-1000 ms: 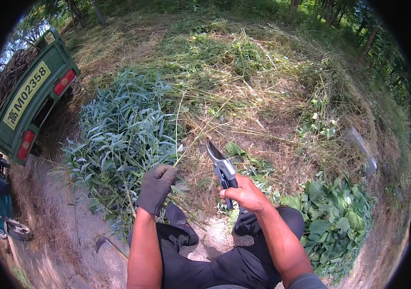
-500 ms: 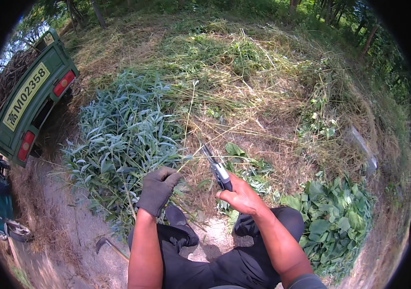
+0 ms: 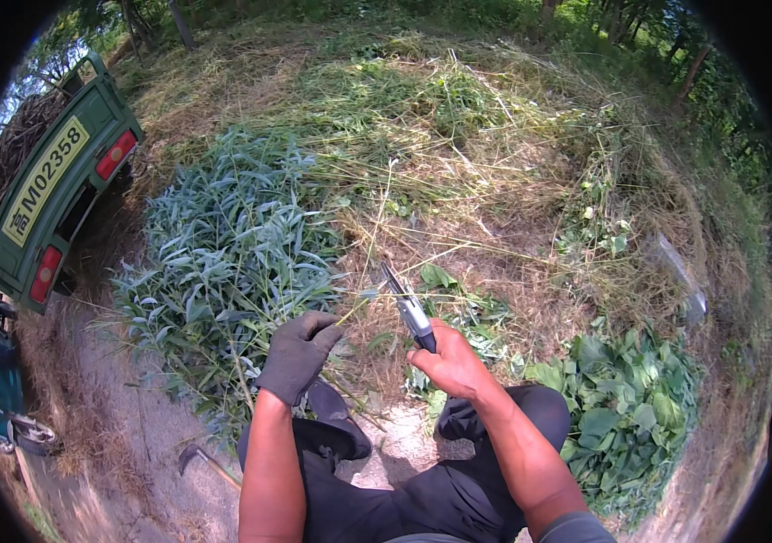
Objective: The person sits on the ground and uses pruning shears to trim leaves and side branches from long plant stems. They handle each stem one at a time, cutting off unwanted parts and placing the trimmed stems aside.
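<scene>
While left hand (image 3: 298, 355) pinches stem (image 3: 369, 262), right hand (image 3: 452, 365) raises shears (image 3: 407, 306).

Outdoors, rural field edge or farm plot: cut grass (image 3: 458, 145) and dry straw all over the ground, pile of leafy cuttings (image 3: 223, 262), broadleaf weeds (image 3: 630, 407), dirt path (image 3: 123, 434), green truck (image 3: 51, 199) parked left, trees (image 3: 639, 36) behind.
</scene>
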Motion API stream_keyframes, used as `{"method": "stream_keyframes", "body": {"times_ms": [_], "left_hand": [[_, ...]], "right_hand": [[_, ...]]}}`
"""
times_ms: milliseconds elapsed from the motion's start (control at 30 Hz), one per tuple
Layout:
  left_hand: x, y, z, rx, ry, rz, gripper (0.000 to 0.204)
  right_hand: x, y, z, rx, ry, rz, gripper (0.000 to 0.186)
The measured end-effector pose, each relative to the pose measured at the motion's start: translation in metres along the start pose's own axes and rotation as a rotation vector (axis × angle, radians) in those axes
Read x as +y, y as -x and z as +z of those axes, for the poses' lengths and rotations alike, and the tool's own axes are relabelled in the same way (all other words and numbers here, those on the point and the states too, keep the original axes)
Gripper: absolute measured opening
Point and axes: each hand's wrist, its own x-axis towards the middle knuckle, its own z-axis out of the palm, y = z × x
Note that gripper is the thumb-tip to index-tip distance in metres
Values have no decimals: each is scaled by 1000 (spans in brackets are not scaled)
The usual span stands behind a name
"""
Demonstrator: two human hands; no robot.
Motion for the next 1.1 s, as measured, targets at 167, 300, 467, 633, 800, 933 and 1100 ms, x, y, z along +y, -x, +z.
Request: {"method": "stream_keyframes", "body": {"times_ms": [167, 300, 467, 633, 800, 933, 1100], "left_hand": [[0, 4, -8, 19, -140, 78, 21], [-9, 6, -13, 73, -286, 159, 20], [3, 9, -12, 42, -311, 128, 21], [-2, 6, -16, -40, -82, 8, 19], [0, 7, -21, -22, 12, -57, 20], [-1, 4, -21, 78, -106, -6, 21], [-5, 1, -16, 89, -119, 35, 21]], "right_hand": [[7, -3, 0, 62, 32, 109, 28], [12, -6, -2, 91, -95, 143, 26], [22, -7, -4, 158, -38, 19, 29], [9, -3, -2, 219, 135, 98, 30], [12, -5, -7, 148, -108, 147, 28], [4, -3, -10, -114, -473, 233, 32], [-1, 5, -4, -146, -681, 156, 38]]}}
